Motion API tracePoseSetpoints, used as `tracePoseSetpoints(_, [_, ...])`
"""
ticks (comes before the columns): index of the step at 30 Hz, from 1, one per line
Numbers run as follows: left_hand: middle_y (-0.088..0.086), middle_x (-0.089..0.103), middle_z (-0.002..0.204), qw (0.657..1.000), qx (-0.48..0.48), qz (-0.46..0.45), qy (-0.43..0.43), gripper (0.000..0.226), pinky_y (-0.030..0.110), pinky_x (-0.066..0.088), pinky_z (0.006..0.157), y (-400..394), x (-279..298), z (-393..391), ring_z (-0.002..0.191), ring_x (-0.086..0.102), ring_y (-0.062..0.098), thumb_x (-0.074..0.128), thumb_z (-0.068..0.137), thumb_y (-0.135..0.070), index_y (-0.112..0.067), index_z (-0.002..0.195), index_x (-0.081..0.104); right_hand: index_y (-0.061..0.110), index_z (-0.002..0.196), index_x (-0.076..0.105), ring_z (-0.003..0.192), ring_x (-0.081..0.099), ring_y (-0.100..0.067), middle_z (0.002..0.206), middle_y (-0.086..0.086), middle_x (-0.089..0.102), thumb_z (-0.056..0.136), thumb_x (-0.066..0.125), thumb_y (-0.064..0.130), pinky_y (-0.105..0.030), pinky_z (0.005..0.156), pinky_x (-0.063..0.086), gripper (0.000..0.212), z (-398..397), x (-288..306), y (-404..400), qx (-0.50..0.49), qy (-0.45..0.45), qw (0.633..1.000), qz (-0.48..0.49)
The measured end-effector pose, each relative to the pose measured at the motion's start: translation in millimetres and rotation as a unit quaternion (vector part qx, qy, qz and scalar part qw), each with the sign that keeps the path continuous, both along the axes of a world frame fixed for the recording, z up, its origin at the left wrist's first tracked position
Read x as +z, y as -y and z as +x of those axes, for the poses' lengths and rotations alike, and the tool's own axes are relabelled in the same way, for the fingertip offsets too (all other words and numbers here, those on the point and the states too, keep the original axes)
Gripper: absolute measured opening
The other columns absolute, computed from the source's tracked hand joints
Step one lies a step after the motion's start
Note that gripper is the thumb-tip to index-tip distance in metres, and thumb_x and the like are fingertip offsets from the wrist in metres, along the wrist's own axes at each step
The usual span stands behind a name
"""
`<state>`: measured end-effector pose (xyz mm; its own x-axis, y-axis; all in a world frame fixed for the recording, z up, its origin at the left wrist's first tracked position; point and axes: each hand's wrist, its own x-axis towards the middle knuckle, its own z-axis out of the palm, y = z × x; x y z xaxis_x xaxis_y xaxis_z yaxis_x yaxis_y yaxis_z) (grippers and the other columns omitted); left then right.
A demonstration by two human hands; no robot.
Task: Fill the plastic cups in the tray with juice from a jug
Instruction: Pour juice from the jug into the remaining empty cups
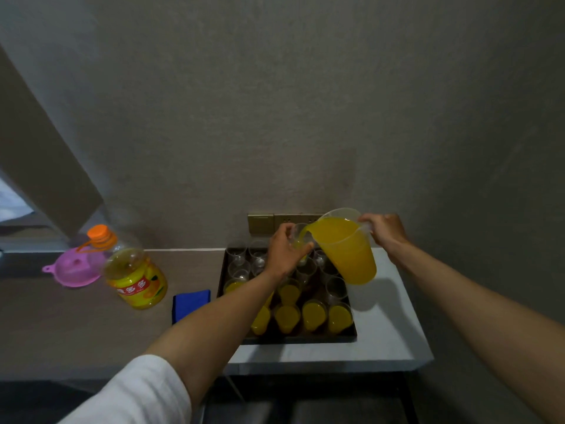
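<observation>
My left hand (286,252) grips a cup (301,240) over the tray (221,281) — my right hand (385,229) clasps the jug (348,249), spout tipped left into it.

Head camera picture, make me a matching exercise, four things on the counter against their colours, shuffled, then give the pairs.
Things:
1. funnel
2. folded cloth
3. bottle cap
4. juice in the jug

Colours:
A. blue
B. yellow-orange
C. pink
D. orange

Pairs: 1-C, 2-A, 3-D, 4-B
</observation>
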<state>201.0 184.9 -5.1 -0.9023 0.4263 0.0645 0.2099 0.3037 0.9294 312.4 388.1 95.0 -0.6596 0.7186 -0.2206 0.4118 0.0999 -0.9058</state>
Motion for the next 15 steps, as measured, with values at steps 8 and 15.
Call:
tracePoseSetpoints(8, [-0.005, 0.059, 0.122, 1.0, 0.002, -0.002, 0.004, 0.064, 0.043, 0.056, 0.096, -3.1, -6.3, -3.1, 0.113, 0.059, 0.014, 0.088, 0.076, -0.037, -0.026, 0.127, 0.051, 0.012, 0.075, 0.065, 0.056, 0.044, -0.018, 0.059, -0.003, 0.05, 0.085, 0.073, 0.029, -0.033, 0.057, 0.035, 0.022, -1.8, 1.2, -1.8, 0.002, 0.006, 1.0, 0.009])
tracePoseSetpoints(15, [-0.007, 0.058, 0.123, 1.0, -0.004, 0.004, 0.008, 0.06, 0.04, 0.057, 0.095, -5.6, -7.7, -4.9, 0.113, 0.059, 0.013, 0.087, 0.077, -0.038, -0.033, 0.123, 0.049, 0.011, 0.073, 0.065, 0.056, 0.044, -0.019, 0.057, -0.003, 0.051, 0.086, 0.072, 0.03, -0.035, 0.059, 0.036, 0.024, -4.8, 0.0, -4.2, 0.003, 0.013, 1.0, 0.018])
